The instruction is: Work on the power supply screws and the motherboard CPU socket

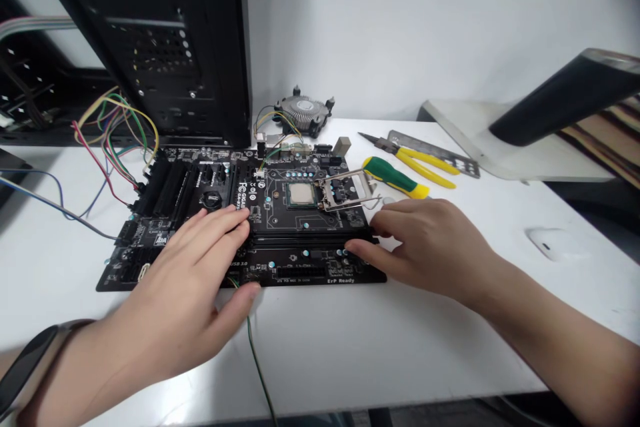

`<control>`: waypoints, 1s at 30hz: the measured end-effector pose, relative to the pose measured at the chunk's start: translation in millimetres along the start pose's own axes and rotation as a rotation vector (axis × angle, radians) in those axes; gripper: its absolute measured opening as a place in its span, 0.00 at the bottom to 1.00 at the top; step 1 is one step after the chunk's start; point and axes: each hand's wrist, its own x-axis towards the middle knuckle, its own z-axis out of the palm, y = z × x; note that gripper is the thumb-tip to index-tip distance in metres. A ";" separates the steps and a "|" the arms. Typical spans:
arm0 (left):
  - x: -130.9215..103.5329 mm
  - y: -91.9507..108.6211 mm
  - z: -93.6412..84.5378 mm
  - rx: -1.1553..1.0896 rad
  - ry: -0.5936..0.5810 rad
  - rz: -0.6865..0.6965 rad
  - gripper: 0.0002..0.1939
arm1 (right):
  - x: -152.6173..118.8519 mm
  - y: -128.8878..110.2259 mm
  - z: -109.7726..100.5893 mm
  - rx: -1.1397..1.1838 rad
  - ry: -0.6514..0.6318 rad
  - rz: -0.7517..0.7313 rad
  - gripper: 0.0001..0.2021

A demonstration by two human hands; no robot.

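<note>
Motherboard (287, 219) flat on table (320, 347), clock centre. My left hand (195, 280) laid flat, digits extended, at 7 o'clock, likely steadying board. My right hand (430, 247) at 3 o'clock, by memory slots (305, 239); tips part-hidden, can't tell if pinching.

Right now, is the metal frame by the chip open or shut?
Open: the frame stands off to the chip's right, leaving its top uncovered on the board.

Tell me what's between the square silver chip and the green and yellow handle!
In the head view, an open silver metal frame lies between chip and handle, over the black circuit board.
</note>
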 end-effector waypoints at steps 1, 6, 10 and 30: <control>0.1 -0.2 -0.2 -0.002 -0.001 0.001 0.22 | -0.3 -0.3 0.0 0.005 0.005 0.000 0.27; 0.9 -1.5 -1.6 -0.029 -0.018 -0.015 0.21 | -1.2 -2.0 -0.9 -0.010 0.018 -0.009 0.27; 2.1 -3.7 -2.1 -0.053 -0.002 -0.025 0.19 | -1.1 -3.4 -4.4 -0.055 0.047 -0.034 0.27; 2.4 -4.1 -11.1 -0.011 0.006 0.006 0.10 | -0.2 -9.2 -13.1 -0.064 -0.220 0.096 0.24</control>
